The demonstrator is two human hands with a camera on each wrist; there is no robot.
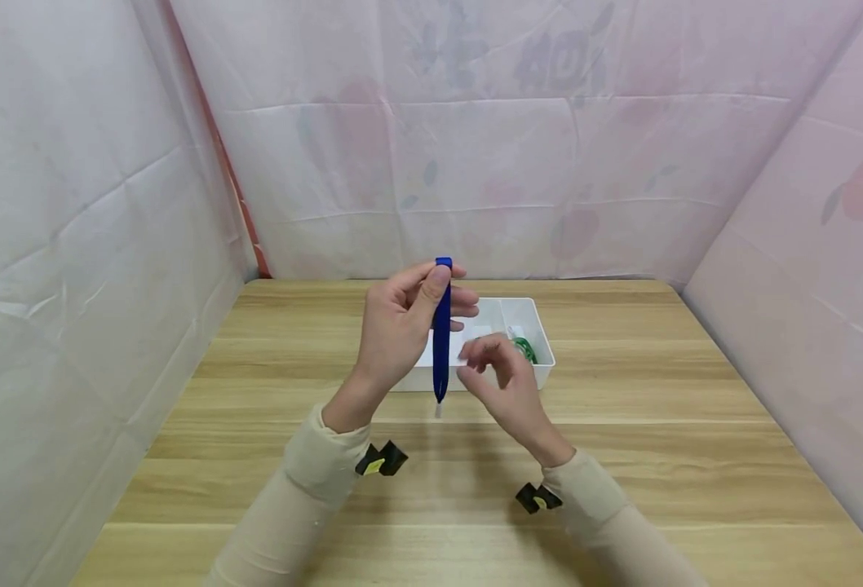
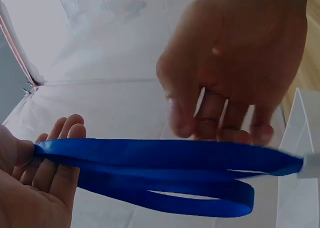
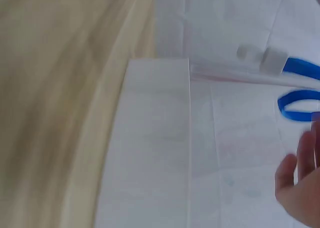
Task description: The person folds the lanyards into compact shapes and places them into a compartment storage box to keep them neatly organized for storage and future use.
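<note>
A blue strap is held upright above the surface, folded into a long flat loop. Its upper end is pinched between thumb and fingers of the left hand, and it hangs straight down from there. A small pale tag is fixed at its lower end. The strap is woven and glossy, its two layers lying close together. The right hand is just beside the lower part, fingers loosely curled, holding nothing.
</note>
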